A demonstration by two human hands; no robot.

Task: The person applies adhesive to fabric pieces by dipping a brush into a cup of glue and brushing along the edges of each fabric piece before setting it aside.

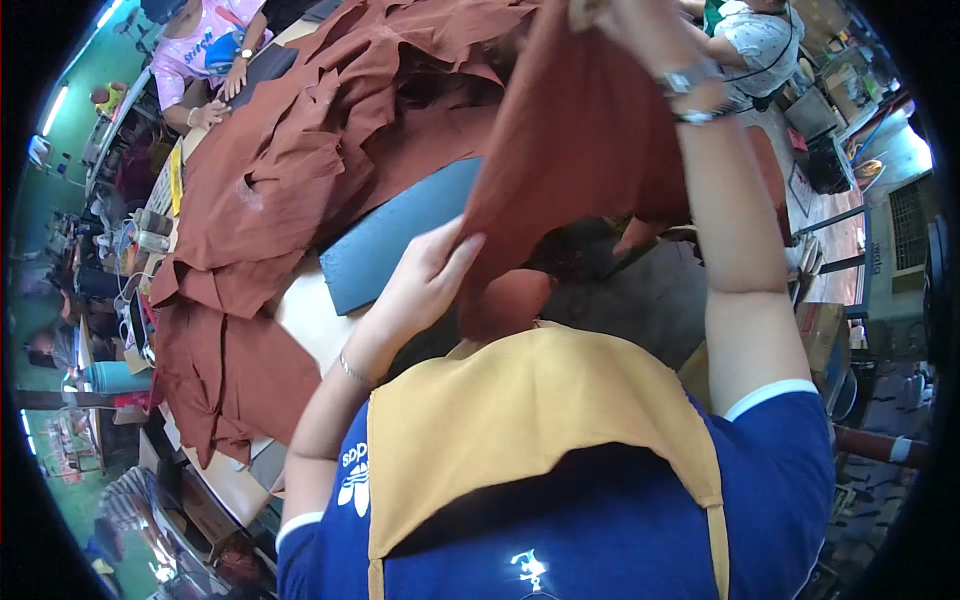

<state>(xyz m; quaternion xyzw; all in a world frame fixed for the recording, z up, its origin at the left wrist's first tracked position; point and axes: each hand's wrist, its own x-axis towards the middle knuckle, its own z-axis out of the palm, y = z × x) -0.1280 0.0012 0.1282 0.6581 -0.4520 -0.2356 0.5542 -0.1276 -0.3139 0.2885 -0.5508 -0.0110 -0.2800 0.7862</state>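
Note:
A large reddish-brown sheet of material [590, 130] hangs between my two hands. My left hand [435, 270] is closed on its left edge, low down near a dark blue-grey board [400, 235]. My right hand [625, 25] is raised at the top of the view and blurred; it is at the sheet's upper part, its fingertips partly out of clear sight. More reddish-brown pieces [270, 180] lie in a crumpled heap over the table [310, 315]. The board lies beside the heap, partly covered by the hanging sheet.
Across the table at the upper left, a person in a pink shirt [205, 45] rests both hands near a dark piece. Another person [755, 45] is at the upper right. A turquoise container [115, 377] stands at the left, and cardboard boxes [825, 340] at the right.

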